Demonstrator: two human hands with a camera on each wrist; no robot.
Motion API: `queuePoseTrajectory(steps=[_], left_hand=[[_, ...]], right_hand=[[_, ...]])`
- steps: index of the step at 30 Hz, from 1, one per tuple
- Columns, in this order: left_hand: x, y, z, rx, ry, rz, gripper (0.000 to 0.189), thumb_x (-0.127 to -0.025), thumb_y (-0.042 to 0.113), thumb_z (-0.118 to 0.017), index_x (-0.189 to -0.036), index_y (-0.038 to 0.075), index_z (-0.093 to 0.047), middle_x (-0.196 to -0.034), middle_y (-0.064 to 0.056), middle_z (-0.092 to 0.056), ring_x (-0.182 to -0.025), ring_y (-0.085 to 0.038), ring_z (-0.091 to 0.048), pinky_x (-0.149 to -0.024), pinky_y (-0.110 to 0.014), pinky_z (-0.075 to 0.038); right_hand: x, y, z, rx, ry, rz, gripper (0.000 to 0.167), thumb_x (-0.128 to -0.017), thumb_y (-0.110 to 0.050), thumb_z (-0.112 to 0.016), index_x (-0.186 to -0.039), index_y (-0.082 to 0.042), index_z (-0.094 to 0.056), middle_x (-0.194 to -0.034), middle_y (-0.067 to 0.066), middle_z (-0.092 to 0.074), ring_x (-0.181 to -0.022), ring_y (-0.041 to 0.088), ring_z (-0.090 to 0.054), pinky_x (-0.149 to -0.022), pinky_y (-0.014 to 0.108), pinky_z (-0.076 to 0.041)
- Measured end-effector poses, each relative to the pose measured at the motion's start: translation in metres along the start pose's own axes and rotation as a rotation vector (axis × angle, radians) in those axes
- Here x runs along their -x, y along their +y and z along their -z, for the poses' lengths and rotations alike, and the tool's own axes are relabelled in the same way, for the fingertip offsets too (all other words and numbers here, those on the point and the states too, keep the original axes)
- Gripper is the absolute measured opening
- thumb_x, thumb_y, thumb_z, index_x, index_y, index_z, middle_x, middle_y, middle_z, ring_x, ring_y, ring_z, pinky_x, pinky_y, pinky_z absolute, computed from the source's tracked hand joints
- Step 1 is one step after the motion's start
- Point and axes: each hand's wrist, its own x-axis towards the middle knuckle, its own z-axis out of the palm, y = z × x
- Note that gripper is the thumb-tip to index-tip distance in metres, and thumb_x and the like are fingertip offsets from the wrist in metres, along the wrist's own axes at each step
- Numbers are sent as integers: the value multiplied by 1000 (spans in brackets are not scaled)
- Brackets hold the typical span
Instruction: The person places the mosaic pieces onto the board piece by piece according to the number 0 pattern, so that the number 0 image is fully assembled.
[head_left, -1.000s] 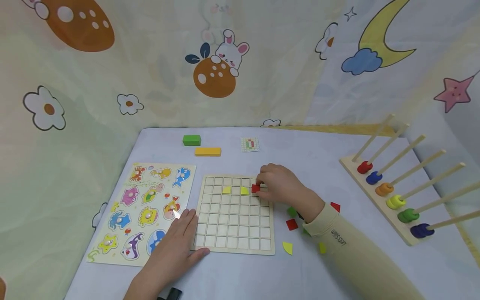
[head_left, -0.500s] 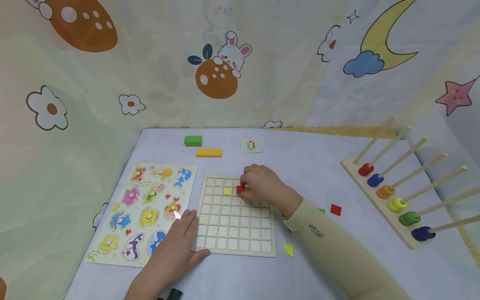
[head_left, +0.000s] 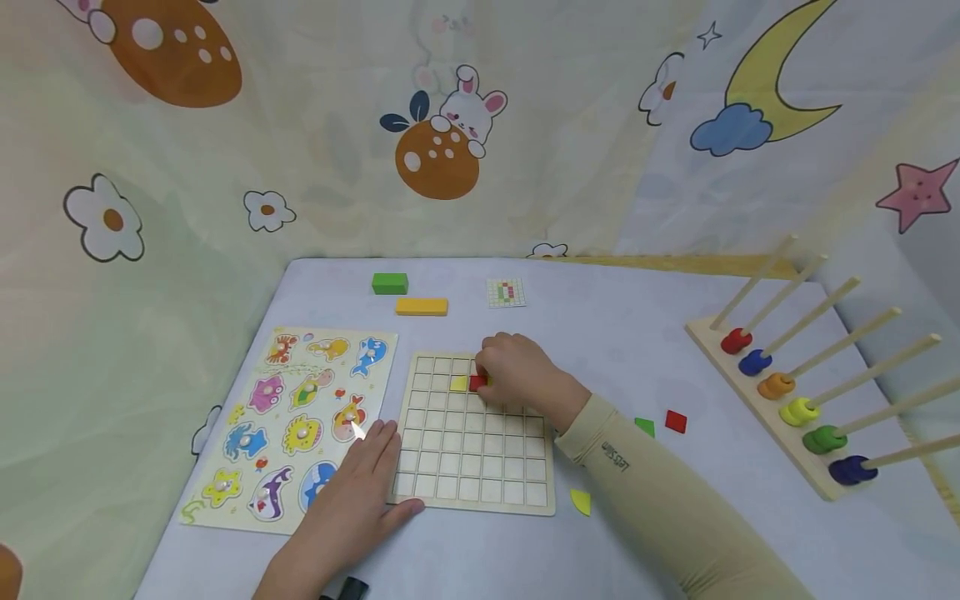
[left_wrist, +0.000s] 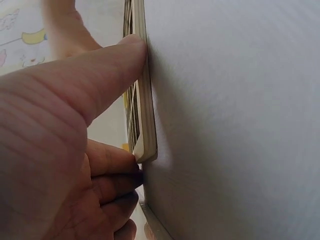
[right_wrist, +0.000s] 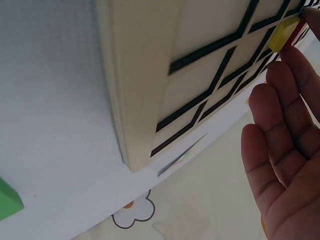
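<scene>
My right hand (head_left: pixel 521 371) pinches a small red square tile (head_left: pixel 477 383) at the wooden grid board (head_left: pixel 472 504), in its second row from the far side. Immediately left of it, a yellow piece (head_left: pixel 458 383) sits in a cell. Another yellow piece (right_wrist: pixel 282 35) lies in the grid beside the red tile in the right wrist view; from the head the hand mostly covers it. My left hand (head_left: pixel 352 492) lies with extended fingers along the board's left edge, and its thumb (left_wrist: pixel 117 60) rests on the near edge.
Left of the board lies an animal knob puzzle (head_left: pixel 288 400). Green block (head_left: pixel 390 284), orange block (head_left: pixel 422 307) and a pattern card (head_left: pixel 506 292) stand behind. Rightward are red (head_left: pixel 676 422), green (head_left: pixel 645 427) and yellow (head_left: pixel 581 502) pieces, then a peg rack (head_left: pixel 757 400) with coloured rings.
My right hand has carried the red tile leftward over the grid, from right of the second yellow piece to beside the first one. The left hand stays in place.
</scene>
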Motion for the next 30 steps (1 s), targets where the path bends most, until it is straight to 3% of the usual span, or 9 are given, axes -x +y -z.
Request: queuePoseTrajectory(steps=[4, 11, 25, 30], left_hand=[[0, 0, -1, -6, 3, -4, 100, -90, 64, -72, -162, 4, -36, -174, -12, -27, -164, -33, -20, -131, -54, -27], [-1, 0, 0, -5, 0, -3, 101, -90, 64, -72, -162, 4, -35, -174, -12, -27, -163, -33, -20, -131, -54, -27], [-1, 1, 0, 5, -5, 8, 101, -90, 63, -72, -163, 5, -34, -175, -11, -25, -164, -32, -18, -131, -54, -27], [-1, 1, 0, 0, -1, 5, 101, -90, 63, -72, -163, 5, -34, -174, -11, -26, -164, -32, -18, -131, -54, -27]], right_hand=[[-1, 1, -2, -4, 1, 4, 18, -88, -25, -81, -76, -16, -72, -82, -4, -62, -83, 16, -54, -79, 35, -50], [-3, 3, -4, 31, 41, 42, 12, -90, -26, -81, -91, -14, -80, -88, -4, -67, -85, 15, -58, -82, 35, -54], [-2, 0, -7, 39, 42, 56, 17, -91, -24, -80, -77, -17, -72, -82, -6, -61, -81, 15, -55, -77, 33, -51], [2, 3, 0, 3, 55, 41, 12, -93, -28, -78, -91, -17, -80, -89, -5, -66, -86, 14, -58, -80, 32, -54]])
